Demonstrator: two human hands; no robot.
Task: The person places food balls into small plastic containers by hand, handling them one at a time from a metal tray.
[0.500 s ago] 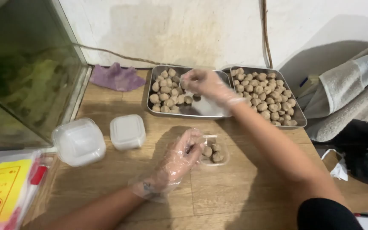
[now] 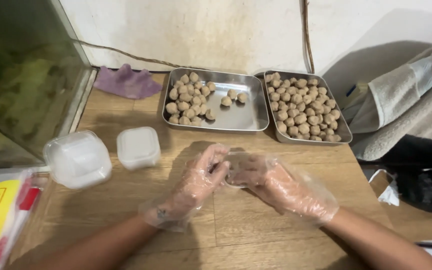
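While half a second ago the right hand was stretched out over the left tray, picking among the brown balls, it has now come back to the middle of the wooden table and joined the left hand around the small clear tub. That pull-back suggests the ball it fetched has gone into the tub, which was already partly filled and steadied by the left hand alone; now both gloved hands close on it from either side, so the work looks to have passed from fetching to handling the tub itself. The left fingers curl in against its near-left edge and the right fingers bend over its right side and top, pressed close to the plastic rather than spread; how firmly they pinch it I cannot tell through the loose gloves. The tub sits on the table between the hands, in front of the trays, mouth upward as far as can be seen. Most of it is covered, so its long axis is hard to read; the visible part looks to run roughly left to right. Beside it, to the left, stand two closed white tubs, and the right tray is full of balls.
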